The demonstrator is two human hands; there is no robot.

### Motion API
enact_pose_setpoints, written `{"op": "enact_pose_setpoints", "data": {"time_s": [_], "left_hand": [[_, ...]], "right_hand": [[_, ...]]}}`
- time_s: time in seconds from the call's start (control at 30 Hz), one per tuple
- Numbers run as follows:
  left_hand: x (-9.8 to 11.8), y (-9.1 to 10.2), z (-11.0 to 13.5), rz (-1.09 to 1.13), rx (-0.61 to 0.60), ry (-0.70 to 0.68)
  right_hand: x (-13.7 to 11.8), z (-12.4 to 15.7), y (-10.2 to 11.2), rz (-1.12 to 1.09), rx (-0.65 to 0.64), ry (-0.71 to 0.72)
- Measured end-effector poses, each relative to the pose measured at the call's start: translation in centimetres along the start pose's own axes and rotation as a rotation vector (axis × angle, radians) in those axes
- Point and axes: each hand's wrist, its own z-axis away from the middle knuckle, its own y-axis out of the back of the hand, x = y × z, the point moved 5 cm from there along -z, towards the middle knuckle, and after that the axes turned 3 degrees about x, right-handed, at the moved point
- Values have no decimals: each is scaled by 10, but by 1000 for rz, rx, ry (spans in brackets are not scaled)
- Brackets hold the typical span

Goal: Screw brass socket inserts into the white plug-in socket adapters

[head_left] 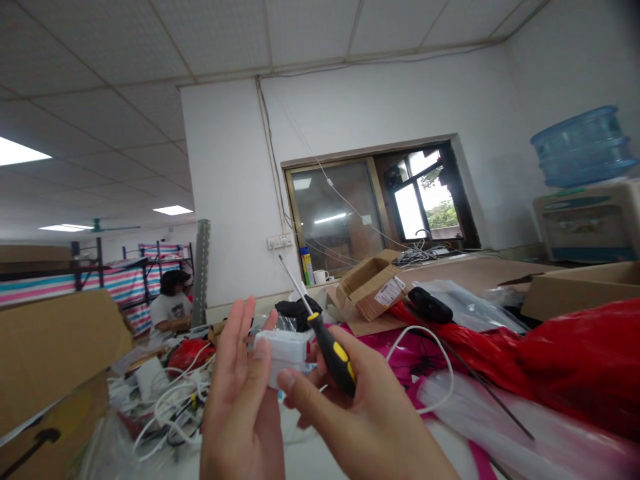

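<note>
A small white plastic box (286, 363) with rounded corners is held up in front of me. My left hand (245, 393) has its thumb on the box's left side, with the long fingers stretched upward beside and behind it. In my right hand (360, 407) is a screwdriver (333, 353) with a black and yellow handle, its metal shaft pointing up and left. The right thumb reaches to the box's lower right edge. The other right fingers are partly hidden behind the handle and box.
Tangled white cables (170, 413) lie at left near a cardboard box (65, 340). An open carton (373, 287) sits beyond my hands. Red plastic bags (575, 367) and clear film (500, 407) cover the right side. Another person (171, 310) sits in the left background.
</note>
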Motion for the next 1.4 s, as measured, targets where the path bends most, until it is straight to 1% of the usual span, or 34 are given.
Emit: {"op": "enact_pose_setpoints", "data": {"time_s": [0.07,0.1,0.17,0.23,0.3,0.4,0.5,0.53,0.63,0.67,0.7,0.77,0.87,0.97,1.07,1.13,1.17,1.27,1.4], "left_hand": [[-11,7,-5,82,58,87],[-18,12,-7,127,93,156],[-31,20,-7,201,153,319],[-43,28,-4,247,190,473],[-52,33,-1,298,180,589],[-61,36,3,391,133,677],[-64,30,8,458,126,721],[-63,26,11,462,151,729],[-54,15,20,399,290,716],[-49,11,22,366,326,691],[-44,6,24,345,328,692],[-37,2,26,310,378,668],[-30,0,25,339,417,615],[-33,-1,27,397,416,643],[-43,2,29,404,412,684],[-50,6,27,397,371,698],[-55,7,26,407,323,719],[-65,16,22,417,274,759],[-72,26,20,418,278,801]], "right_hand": [[-4,-2,11,22,61,11],[-7,-3,15,18,58,7],[-12,-3,18,-18,21,-10],[-13,-2,16,-115,-26,-53],[-9,-1,11,-239,-75,-107],[2,-1,3,-312,-147,-160],[12,-3,0,-315,-172,-189],[13,-3,0,-331,-181,-205],[12,-3,1,-315,-198,-236],[10,-2,1,-289,-216,-241],[8,-2,2,-244,-235,-238],[6,-2,3,-143,-247,-220],[3,-4,10,27,-170,-136],[3,-5,14,132,-135,-116],[3,-6,17,190,-121,-121],[2,-7,19,220,-93,-104],[1,-7,19,230,-88,-102],[0,-8,18,219,-100,-86],[-3,-6,17,174,-96,-84]]}}
